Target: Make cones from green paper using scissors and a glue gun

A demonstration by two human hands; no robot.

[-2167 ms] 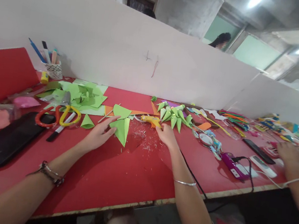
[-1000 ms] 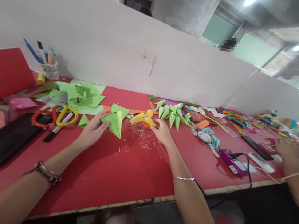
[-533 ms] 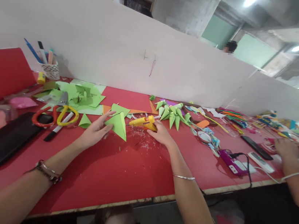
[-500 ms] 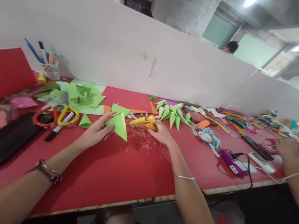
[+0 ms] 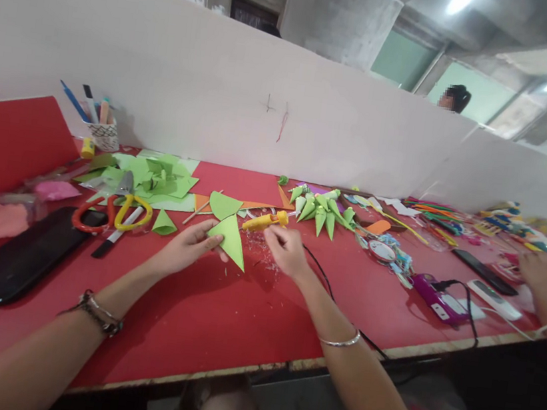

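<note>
My left hand [image 5: 192,245] is closed on the edge of a pointed green paper piece [image 5: 231,243], thumb in front. Another rounded green paper piece [image 5: 226,205] shows just behind it. Fingers curled, my right hand [image 5: 286,252] is in front of a yellow hot glue gun [image 5: 266,220], right of the paper. It covers the gun's handle, and whether anything is between its fingers is hidden. A black cord [image 5: 320,270] runs from behind this hand toward the table edge. Right of the gun sits a cluster of green paper cones [image 5: 321,213].
To the left are scissors [image 5: 113,214], a marker [image 5: 115,235], a black tablet-like slab [image 5: 14,258], a green cone [image 5: 164,223] and stacked green paper [image 5: 160,180]. A purple power strip [image 5: 437,299] lies to the right. Beyond it is a co-worker's hand [image 5: 544,273].
My left hand's fingers have closed on the green paper, which has shifted slightly right and down. My right hand has moved left and toward me, past the glue gun's grip, exposing the cord.
</note>
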